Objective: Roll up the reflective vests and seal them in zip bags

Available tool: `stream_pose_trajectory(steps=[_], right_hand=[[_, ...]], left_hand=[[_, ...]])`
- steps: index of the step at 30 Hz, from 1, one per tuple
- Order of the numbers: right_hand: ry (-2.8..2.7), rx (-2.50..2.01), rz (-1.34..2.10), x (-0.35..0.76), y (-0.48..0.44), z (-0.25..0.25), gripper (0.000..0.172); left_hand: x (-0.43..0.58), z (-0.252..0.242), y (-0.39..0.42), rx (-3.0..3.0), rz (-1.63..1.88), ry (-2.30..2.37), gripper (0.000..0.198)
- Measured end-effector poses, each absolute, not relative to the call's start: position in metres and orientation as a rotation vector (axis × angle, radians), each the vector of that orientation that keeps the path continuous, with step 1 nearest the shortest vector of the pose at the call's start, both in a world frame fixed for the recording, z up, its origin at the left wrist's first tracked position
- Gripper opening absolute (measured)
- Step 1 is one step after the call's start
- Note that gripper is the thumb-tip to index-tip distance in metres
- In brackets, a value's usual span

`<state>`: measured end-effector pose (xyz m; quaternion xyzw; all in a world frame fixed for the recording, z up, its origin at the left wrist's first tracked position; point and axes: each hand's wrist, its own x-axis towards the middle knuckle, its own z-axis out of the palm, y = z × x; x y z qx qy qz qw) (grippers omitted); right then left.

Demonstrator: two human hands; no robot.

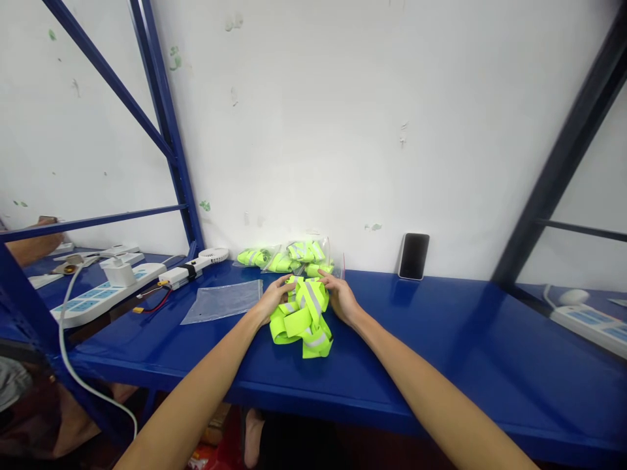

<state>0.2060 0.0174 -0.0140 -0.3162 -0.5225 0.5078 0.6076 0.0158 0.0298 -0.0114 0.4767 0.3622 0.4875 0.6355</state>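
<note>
A loosely folded bundle of neon yellow reflective strap (298, 324) with silver-grey stripes lies on the blue table in front of me, its loops spilling toward the front edge. My left hand (274, 298) grips its upper left side, fingers curled onto the fabric. On the opposite side, my right hand (343, 300) pinches the top right of the bundle, with some fingertips hidden by the folds. Just beyond both hands, against the wall, are several clear bags (306, 251) with the same kind of yellow strap inside. Left of my left hand, a flat clear plastic bag (225, 301) rests on the table.
A phone (414, 256) leans against the wall at right. On the left are a white handheld fan (214, 254), a small white device with red and black wires (183, 273), and a power strip (98, 303). Blue shelf posts (171, 130) frame the table. Another person's arm (34, 248) shows far left.
</note>
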Motion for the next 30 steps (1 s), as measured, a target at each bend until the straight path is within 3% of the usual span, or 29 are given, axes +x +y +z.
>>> stream_pose_trajectory(steps=[3,5,11,18,26,30], right_hand=[[-1.053,-0.730,1.337,0.203,0.014,-0.012,0.045],[-1.016,-0.763,1.428,0.201,0.010,-0.010,0.052],[-1.176,-0.770,1.457,0.196,0.001,-0.008,0.037],[-1.320,-0.738,1.322,0.204,0.005,0.000,0.041],[-1.287,-0.713,0.915,0.196,0.001,0.006,0.057],[-1.258,-0.770,0.683,0.194,-0.002,0.007,0.044]], left_hand=[[0.017,-0.010,0.027,1.083,1.172,0.717,0.061],[0.018,-0.009,0.025,1.121,1.209,0.656,0.059],[0.020,-0.008,0.020,1.190,1.266,0.618,0.065],[0.025,-0.008,0.011,1.192,1.123,0.604,0.070],[0.035,0.000,-0.006,1.143,0.906,0.564,0.066],[0.037,0.006,-0.012,1.155,0.887,0.529,0.063]])
